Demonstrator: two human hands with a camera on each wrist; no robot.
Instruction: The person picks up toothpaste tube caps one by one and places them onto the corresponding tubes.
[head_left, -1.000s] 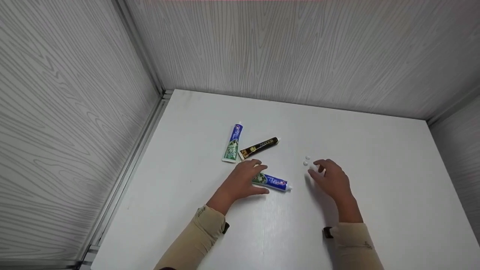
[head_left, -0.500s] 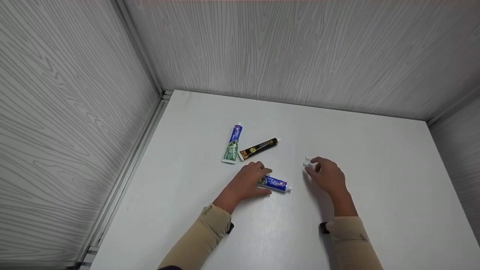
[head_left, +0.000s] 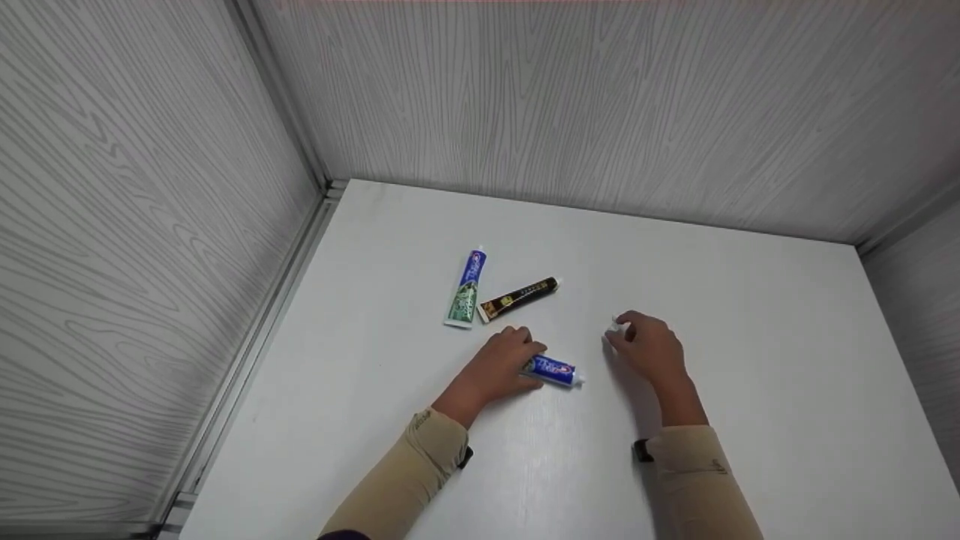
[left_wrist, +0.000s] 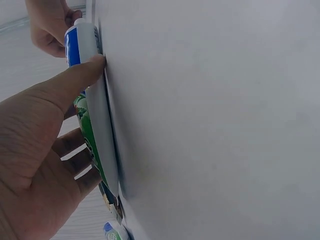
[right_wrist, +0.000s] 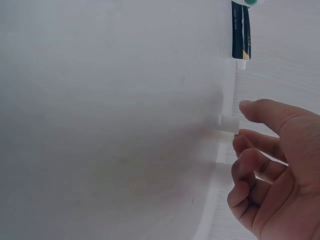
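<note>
My left hand (head_left: 499,367) grips a blue and green toothpaste tube (head_left: 553,370), thumb along its near side and fingers on its far side. The tube lies on the white table, its white nozzle end pointing right, its tail hidden under the hand. To the right, my right hand (head_left: 649,346) is low at the small white caps (head_left: 614,327). In the right wrist view, one white cap (right_wrist: 230,123) stands between thumb and index finger, a small gap showing at the thumb. A second white cap (right_wrist: 223,173) is beside the curled other fingers.
Another blue and green toothpaste tube (head_left: 466,289) lies behind the left hand. Beside it is a black and gold tube (head_left: 519,299), slanting to the right. Wood-grain panels (head_left: 525,105) wall in the table (head_left: 772,360) at the back and sides.
My left hand has slid right and closed on the toothpaste tube, which has shifted slightly. My right hand has moved left and forward, bringing thumb and index finger around a cap.
</note>
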